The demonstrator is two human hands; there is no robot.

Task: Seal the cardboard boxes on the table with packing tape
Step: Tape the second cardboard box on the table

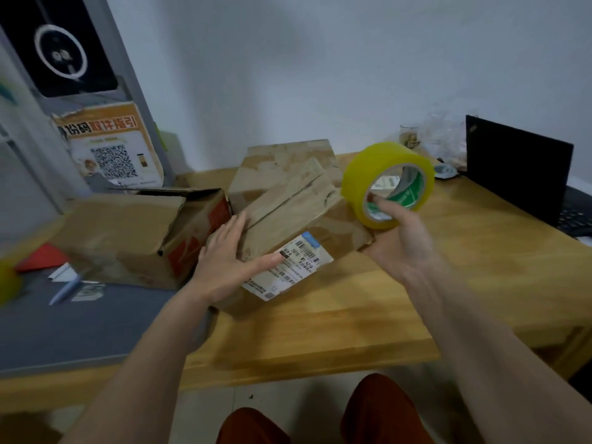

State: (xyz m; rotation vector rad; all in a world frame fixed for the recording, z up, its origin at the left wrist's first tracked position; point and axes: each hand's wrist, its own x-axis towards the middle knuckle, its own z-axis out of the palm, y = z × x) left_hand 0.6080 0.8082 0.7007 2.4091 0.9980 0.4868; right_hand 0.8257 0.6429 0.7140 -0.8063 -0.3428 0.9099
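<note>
A small cardboard box (pixel 298 203) with a white shipping label (pixel 288 270) lies on the wooden table (pixel 352 315), its top flaps folded together with a bare seam. My left hand (pixel 230 261) rests flat on its left side, fingers straight and thumb on the label. My right hand (pixel 407 241) holds a yellow roll of packing tape (pixel 384 181) above the box's right end, a finger hooked through the core. Behind lies another closed box (pixel 285 161). To the left stands a larger box (pixel 128 232) with open flaps.
A black laptop (pixel 519 168) stands open at the table's right rear, with a glass (pixel 410 136) and plastic wrap beside it. A grey mat (pixel 80 322) with a pen and paper scraps covers the left. A QR-code poster (pixel 109 149) leans at the back left.
</note>
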